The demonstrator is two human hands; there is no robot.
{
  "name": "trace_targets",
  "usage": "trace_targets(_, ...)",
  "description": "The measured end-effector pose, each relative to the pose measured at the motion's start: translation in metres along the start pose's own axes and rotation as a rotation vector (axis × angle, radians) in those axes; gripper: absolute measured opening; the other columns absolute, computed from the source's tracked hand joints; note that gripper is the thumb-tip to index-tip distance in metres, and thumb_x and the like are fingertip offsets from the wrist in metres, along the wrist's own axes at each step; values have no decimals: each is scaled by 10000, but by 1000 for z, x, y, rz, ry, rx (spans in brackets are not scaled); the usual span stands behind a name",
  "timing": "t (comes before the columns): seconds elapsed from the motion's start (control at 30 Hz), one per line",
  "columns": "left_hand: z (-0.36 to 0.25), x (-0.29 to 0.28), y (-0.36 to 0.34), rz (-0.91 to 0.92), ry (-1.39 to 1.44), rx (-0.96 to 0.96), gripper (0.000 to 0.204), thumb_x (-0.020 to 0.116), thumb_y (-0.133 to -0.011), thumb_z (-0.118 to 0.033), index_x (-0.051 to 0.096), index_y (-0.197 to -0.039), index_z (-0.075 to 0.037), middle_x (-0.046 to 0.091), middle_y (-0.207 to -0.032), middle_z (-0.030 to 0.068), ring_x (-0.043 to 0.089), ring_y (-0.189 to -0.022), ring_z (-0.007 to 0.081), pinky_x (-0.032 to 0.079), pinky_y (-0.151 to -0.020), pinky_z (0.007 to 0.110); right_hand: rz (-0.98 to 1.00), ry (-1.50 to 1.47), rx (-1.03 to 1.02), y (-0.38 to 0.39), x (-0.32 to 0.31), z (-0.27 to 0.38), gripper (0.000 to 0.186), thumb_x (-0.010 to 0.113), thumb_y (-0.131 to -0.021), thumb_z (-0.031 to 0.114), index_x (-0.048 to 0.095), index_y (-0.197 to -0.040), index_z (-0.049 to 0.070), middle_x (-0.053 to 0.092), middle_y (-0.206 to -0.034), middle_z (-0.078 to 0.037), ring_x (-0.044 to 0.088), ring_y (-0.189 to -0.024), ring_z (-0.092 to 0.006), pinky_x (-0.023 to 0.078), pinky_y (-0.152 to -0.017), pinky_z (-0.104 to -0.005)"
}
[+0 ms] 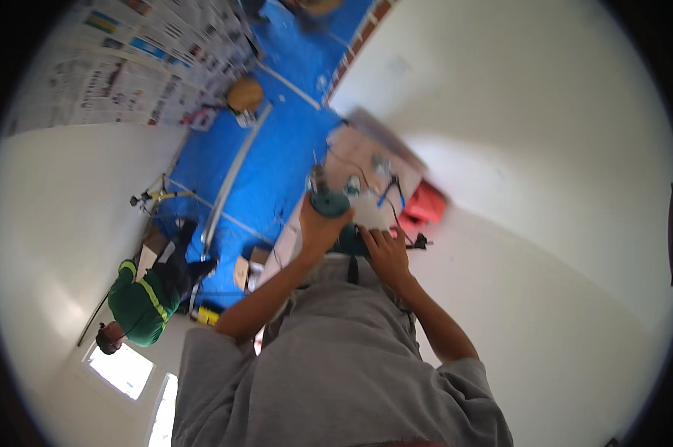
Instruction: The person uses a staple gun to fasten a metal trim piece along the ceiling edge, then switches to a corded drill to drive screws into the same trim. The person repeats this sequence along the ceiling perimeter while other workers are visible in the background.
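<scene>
In front of my waist I hold a green power drill, its metal chuck and thin bit pointing away from me. My left hand is wrapped round the body just behind the chuck. My right hand grips the rear part, with fingers bent over the green casing. Beyond the drill lies a pale board-like surface with several small items on it. Blue-handled pliers rest there near my right hand, beside a red cloth or bag. A dark plug on a cable lies close to my right fingers.
A person in a green top is low at the left, near a yellow tripod. Blue sheeting covers the floor, with a long metal strip on it. Small cardboard boxes stand left of me. White walls rise at right.
</scene>
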State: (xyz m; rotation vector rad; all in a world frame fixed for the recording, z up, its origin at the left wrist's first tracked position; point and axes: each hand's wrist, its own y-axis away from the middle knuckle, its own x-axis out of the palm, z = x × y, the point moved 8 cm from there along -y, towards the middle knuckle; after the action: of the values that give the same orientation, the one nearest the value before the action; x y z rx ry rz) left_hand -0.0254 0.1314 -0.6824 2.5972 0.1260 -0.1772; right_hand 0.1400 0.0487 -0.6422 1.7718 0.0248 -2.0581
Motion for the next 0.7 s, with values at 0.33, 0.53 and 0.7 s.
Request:
trace_targets(0.33,83,24,-64,248,-74,-281,602,940,-702,-195,576,-1141,-1,687,-973,77,681,-823,155,577,-732,318,34,-129,287,-18,63,7,633,712,-800,96,554,-1413,119,634,-1063,-44,612,-966,-213,389,-1005,-463)
trace_targets(0.53,109,24,-73,277,-213,-311,587,946,-705,-190,586,-1137,-22,696,-970,71,686,-819,158,579,-741,322,78,-257,403,-9,91,12,615,667,-842,100,539,-1443,124,626,-1240,-77,572,-1203,-247,307,-1156,-524)
trace_targets(0.7,141,36,-84,241,-146,-410,484,917,-737,-117,615,-1108,-41,708,-966,52,688,-826,162,567,-769,323,-22,-368,532,14,98,-4,606,679,-849,115,543,-1439,125,526,-1470,-132,427,-1437,-317,211,-1239,-579)
